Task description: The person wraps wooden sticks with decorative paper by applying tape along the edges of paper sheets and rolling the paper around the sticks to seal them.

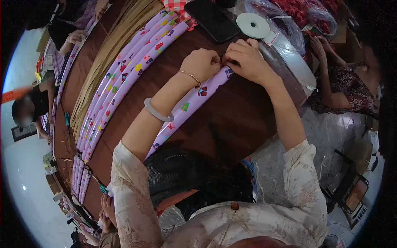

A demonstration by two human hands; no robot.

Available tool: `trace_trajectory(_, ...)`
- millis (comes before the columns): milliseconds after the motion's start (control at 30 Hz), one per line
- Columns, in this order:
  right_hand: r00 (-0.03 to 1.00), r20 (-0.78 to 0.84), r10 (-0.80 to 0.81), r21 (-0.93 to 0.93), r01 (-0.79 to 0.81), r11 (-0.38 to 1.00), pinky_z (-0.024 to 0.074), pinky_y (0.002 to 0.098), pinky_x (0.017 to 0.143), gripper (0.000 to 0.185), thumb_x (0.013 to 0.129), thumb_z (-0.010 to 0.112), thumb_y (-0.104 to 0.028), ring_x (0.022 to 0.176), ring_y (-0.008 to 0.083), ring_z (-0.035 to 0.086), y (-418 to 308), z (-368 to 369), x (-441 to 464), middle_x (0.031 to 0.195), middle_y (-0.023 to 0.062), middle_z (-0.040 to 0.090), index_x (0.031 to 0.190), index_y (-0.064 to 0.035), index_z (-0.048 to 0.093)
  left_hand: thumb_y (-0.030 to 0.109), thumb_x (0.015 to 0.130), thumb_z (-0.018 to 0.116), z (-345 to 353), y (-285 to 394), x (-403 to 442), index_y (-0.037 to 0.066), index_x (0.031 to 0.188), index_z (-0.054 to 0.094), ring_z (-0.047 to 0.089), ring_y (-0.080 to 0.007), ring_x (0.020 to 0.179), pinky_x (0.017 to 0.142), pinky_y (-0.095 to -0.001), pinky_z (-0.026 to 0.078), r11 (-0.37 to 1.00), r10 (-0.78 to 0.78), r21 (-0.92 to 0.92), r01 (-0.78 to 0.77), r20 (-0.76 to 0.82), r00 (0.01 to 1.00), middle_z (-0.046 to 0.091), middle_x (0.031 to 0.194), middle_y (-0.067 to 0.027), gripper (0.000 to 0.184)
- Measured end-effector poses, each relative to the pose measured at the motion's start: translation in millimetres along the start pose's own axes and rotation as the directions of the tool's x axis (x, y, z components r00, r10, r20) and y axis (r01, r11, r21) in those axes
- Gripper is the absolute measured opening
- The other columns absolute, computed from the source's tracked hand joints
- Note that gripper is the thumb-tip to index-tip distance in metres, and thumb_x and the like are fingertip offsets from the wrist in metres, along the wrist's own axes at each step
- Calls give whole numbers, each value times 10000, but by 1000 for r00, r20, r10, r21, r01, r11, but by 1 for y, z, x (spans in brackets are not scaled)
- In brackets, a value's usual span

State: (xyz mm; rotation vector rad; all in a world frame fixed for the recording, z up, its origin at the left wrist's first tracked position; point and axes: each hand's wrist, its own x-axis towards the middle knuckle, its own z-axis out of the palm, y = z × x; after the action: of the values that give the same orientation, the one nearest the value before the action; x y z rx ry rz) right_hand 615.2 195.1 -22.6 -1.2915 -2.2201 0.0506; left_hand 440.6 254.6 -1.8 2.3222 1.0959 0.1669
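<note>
A lilac roll of wrapping paper (185, 106), printed with small coloured gift boxes, lies slanted across the brown table in front of me. My left hand (201, 66) is closed at its far end, with the fingertips curled in and partly hidden. Right beside it, my right hand (247, 61) has bent fingers, thumb and forefinger pinching at the tip of the same roll. What lies between the fingertips is too small to make out. A bangle and a thin bracelet sit on my left forearm and wrist.
Several similar lilac rolls (124, 78) lie to the left, beside long brown paper strips (99, 70). A black phone (211, 20) and a white tape reel (252, 25) are at the far edge. Plastic bags with red material (291, 12) lie far right. Other people sit around the table.
</note>
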Motion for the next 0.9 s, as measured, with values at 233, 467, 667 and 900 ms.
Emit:
trace_trajectory(233,998,55,19,32,-21,999,289,341,787,97,727,636,-134,870,160,481,-1,-3,2,825,-15,515,792,-121,566,222,691,580,3,-5,-1,82,752,652,604,-285,745,702,-379,486,995,85,-48,-89,-74,994,633,766,-113,169)
trace_trajectory(467,1000,17,20,-18,-20,1000,299,339,784,81,754,605,-124,866,187,475,-3,8,2,844,4,504,807,-117,545,224,686,599,4,-19,2,82,773,666,606,-276,742,686,-354,485,978,141,-139,-154,-100,985,642,763,-113,180)
trace_trajectory(667,999,-37,-13,-142,8,990,299,343,808,142,747,573,-68,863,220,458,-3,16,-1,859,41,477,866,-101,504,255,696,621,10,-22,10,110,811,671,616,-264,787,734,-350,484,987,50,-151,-55,-36,998,650,806,-97,192)
trace_trajectory(900,998,10,-62,-120,63,991,294,354,802,162,737,546,-19,866,238,438,-4,13,1,862,53,464,862,-89,470,204,745,609,14,-23,8,45,856,630,610,-267,761,696,-344,472,984,88,-153,-93,-35,995,640,810,-126,196)
